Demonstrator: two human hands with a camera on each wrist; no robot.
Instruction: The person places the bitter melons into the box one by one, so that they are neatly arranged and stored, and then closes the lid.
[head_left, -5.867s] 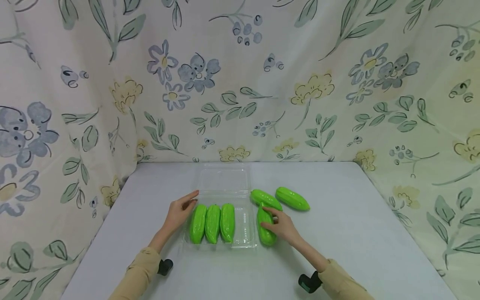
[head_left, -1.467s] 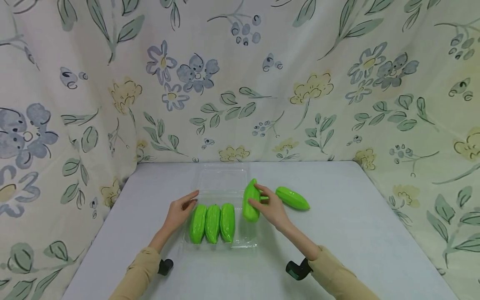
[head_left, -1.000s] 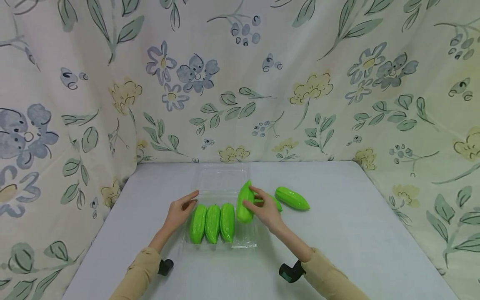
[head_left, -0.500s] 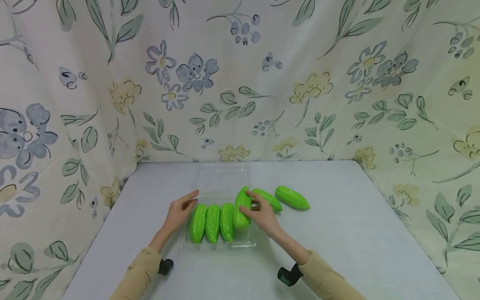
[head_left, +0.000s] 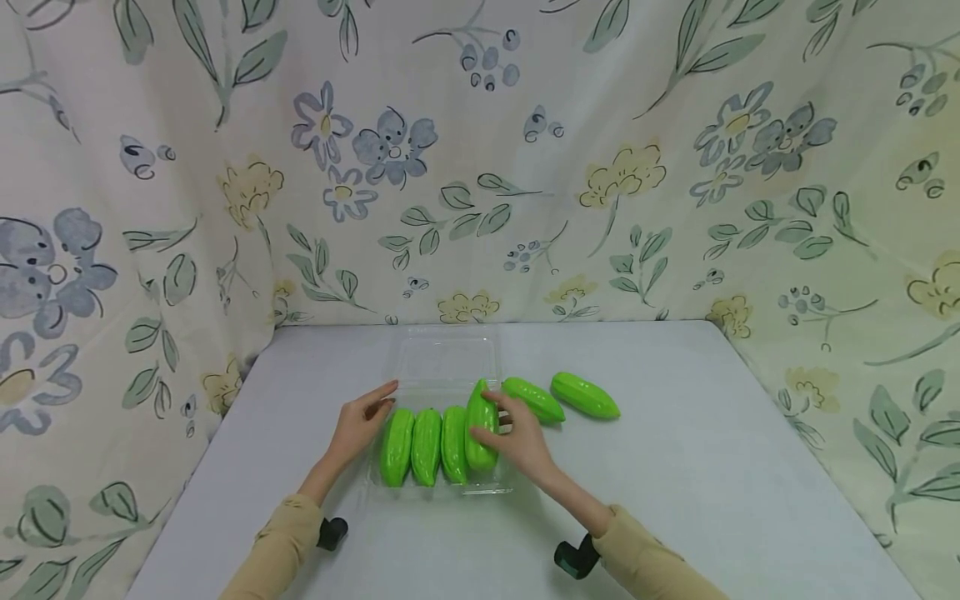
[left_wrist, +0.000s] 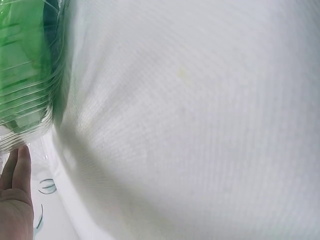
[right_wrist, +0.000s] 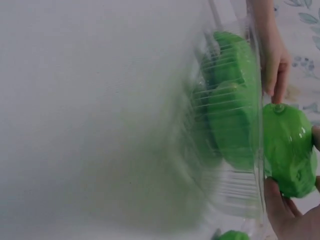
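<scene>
My right hand (head_left: 527, 440) grips a glossy green, elongated, ridged fruit or vegetable (head_left: 480, 454), thumb on one side and fingers on the other. It is held over the right part of a clear plastic clamshell box (head_left: 487, 490), beside a row of three similar green pieces (head_left: 426, 447) inside. In the right wrist view the held piece (right_wrist: 290, 150) shows above the box rim. My left hand (head_left: 356, 429) is at the box's back left corner, its extended fingers touching the plastic wall in the left wrist view; its thumb is hidden there.
The box's clear lid (head_left: 446, 358) lies folded open at the back. Two more green pieces, one nearer (head_left: 532, 400) and one farther right (head_left: 585, 395), lie on the white table (head_left: 712, 467). A floral curtain (head_left: 480, 167) hangs around the table.
My right hand has picked up the green piece from beside the box, carried it left over the box and lowered it beside the row. The left hand has stayed put.
</scene>
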